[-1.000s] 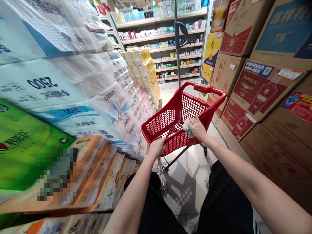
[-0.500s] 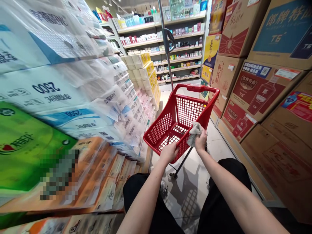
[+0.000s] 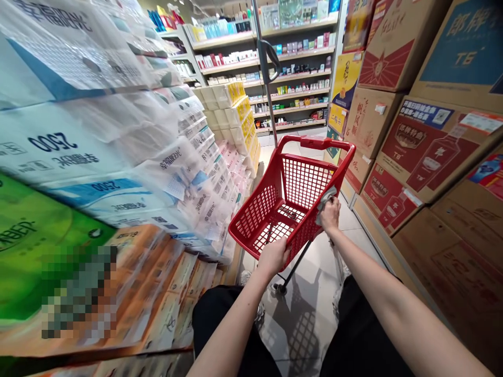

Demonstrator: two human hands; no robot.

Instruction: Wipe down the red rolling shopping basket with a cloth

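Note:
A red plastic shopping cart (image 3: 275, 201) stands on the tiled aisle floor just ahead of my knees. My left hand (image 3: 273, 256) is closed round the near rim of its basket. My right hand (image 3: 330, 213) is closed on a grey cloth (image 3: 324, 198) and presses it against the right rim of the basket. The basket looks bare inside. A grey pole with a handle (image 3: 267, 63) rises from behind the cart.
Wrapped packs of tissue paper (image 3: 98, 157) are stacked high on the left. Brown and red cardboard cartons (image 3: 424, 136) are piled along the right. Shelves of small goods (image 3: 291, 68) close the aisle's far end. A strip of tiled floor (image 3: 306, 324) runs between.
My right hand has slid with the cloth from the near rim forward along the basket's right rim. The left hand kept its hold on the near rim.

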